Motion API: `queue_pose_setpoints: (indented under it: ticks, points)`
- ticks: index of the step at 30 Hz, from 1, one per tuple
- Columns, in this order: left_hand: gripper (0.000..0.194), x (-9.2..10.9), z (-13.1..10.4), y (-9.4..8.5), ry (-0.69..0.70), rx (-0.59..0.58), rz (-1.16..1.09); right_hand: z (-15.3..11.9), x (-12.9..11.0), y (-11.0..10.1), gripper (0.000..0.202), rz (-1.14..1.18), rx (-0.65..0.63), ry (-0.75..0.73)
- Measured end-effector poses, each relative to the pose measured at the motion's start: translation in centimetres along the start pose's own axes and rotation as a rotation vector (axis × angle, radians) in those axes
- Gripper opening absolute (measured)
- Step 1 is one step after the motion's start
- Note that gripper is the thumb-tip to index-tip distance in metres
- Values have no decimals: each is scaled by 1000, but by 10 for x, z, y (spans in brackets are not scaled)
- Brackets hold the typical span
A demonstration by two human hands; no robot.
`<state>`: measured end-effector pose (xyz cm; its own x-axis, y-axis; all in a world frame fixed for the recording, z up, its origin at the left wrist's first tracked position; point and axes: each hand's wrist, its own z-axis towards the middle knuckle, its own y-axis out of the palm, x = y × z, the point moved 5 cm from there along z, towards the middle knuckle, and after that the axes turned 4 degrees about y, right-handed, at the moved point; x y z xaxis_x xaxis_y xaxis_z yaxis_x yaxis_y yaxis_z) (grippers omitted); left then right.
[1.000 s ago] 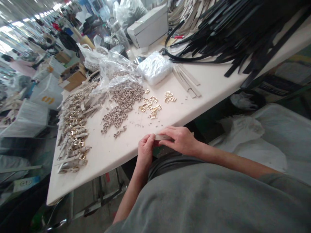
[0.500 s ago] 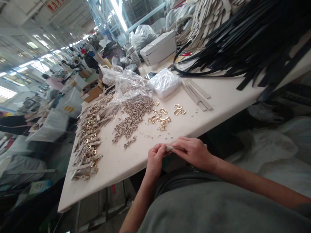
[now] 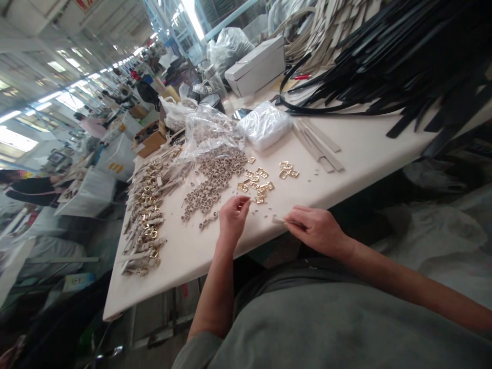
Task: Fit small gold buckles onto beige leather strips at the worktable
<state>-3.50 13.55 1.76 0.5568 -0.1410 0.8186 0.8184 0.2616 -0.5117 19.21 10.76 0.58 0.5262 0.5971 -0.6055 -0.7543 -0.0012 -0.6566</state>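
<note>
My right hand is closed round a pale beige strap, whose end sticks out to the left over the table's front edge. The rest of the strap is hidden in my fist. My left hand is over the tabletop, its thumb and fingertips drawn together; anything between them is too small to make out. Just beyond those fingertips lie gold buckles in a loose cluster, with a few more gold buckles to their right. A heap of small beige strap loops spreads to the left of the buckles.
Buckled beige straps are piled along the table's left side. A clear plastic bag, a white plastic-wrapped packet and a white box stand farther back. Black straps cover the right. Another person is at far left.
My left hand has let go of the strap and moved left and forward over the table, toward the buckles. My right hand keeps the strap. The view has shifted slightly.
</note>
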Motion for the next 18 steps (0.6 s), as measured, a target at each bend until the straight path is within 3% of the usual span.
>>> queue_pose_setpoints:
  ticks: [4, 7, 9, 13, 18]
  points:
    - [15, -25, 18, -65, -52, 205, 117, 1, 16, -10, 25, -10, 32, 71]
    - [15, -41, 11, -100, -100, 206, 262, 0, 24, -11, 25, -12, 42, 97]
    - [16, -48, 2, -105, -103, 117, 347, -1, 26, -8, 25, -16, 43, 94]
    - [18, -57, -11, -91, 0, -63, 490, -2, 22, 0, 24, -5, 34, 76]
    - [15, -67, -3, -81, 61, -104, 547, 0, 16, -1, 22, 10, 33, 56]
